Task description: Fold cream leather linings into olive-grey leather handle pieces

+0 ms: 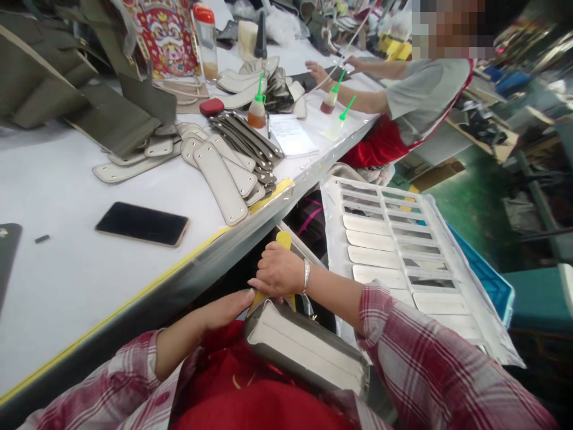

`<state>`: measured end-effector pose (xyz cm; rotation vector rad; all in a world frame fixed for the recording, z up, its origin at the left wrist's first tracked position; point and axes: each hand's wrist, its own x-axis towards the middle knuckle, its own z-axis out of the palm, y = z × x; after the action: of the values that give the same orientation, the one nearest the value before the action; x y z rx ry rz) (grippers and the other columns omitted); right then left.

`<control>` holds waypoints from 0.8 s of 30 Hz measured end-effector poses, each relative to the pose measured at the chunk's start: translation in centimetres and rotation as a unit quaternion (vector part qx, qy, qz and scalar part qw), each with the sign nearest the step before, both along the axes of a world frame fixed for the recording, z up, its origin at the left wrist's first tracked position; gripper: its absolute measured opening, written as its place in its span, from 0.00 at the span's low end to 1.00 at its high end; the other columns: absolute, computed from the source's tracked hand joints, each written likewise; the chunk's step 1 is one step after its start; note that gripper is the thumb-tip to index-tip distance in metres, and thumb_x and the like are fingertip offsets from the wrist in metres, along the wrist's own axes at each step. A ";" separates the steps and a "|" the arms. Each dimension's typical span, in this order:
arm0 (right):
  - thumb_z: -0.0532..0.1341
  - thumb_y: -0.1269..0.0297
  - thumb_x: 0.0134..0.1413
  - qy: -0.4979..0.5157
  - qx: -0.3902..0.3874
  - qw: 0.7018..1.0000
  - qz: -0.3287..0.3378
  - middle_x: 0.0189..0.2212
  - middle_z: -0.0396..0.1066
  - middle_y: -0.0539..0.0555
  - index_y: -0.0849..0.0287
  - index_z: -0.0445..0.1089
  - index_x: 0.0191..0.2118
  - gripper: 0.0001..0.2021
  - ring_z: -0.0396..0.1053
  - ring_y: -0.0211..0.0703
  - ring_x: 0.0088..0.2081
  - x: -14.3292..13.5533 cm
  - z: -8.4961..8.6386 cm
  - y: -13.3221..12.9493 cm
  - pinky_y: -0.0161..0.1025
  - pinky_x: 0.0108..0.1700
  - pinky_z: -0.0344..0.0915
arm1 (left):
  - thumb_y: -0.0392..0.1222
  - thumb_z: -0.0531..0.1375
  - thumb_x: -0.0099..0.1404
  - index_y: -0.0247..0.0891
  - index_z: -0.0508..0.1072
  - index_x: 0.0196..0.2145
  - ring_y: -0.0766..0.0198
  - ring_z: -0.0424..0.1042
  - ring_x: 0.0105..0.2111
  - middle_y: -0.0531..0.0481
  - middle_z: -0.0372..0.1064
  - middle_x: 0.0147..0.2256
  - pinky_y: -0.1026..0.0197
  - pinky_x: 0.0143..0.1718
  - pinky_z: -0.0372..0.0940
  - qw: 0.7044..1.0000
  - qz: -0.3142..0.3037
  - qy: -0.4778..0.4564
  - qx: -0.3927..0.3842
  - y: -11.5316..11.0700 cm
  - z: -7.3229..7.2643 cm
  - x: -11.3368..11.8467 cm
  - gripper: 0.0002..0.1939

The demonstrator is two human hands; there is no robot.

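A dark grey bag-like piece with a cream-white panel (308, 346) leans across my lap. My right hand (278, 270), a bracelet at its wrist, is closed in a fist around a yellow tool (283, 239). One yellow end sticks out above the fist and more yellow shows below it, at the bag's upper end. What kind of tool it is, I cannot make out. Touching the right hand, my left hand (228, 307) grips the bag's upper left corner with the thumb on top. Its other fingers are mostly hidden.
On the white table (89, 286) lie a phone (142, 224), grey-white straps (221, 179) and green-tipped bottles (256, 110). A yellow-taped edge (179, 254) runs before me. Right stands a white slotted rack (394, 239) with pale strips. A co-worker (412, 101) works at the far side.
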<state>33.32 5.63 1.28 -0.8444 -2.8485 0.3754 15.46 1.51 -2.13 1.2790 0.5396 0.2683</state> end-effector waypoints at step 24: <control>0.57 0.63 0.47 -0.122 -0.044 0.984 0.123 0.25 0.73 0.54 0.58 0.72 0.23 0.09 0.68 0.45 0.29 -1.2 0.4 -0.1 0.42 0.31 0.47 | 0.67 0.37 0.60 0.37 0.68 0.26 0.61 0.62 0.30 0.47 0.64 0.28 0.59 0.37 0.62 0.985 0.043 0.149 0.073 -2.0 -1.5 1.0 0.33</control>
<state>32.17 5.55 1.64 -0.5866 -3.1998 0.4600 16.41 -0.46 -3.65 1.4501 0.8452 0.1918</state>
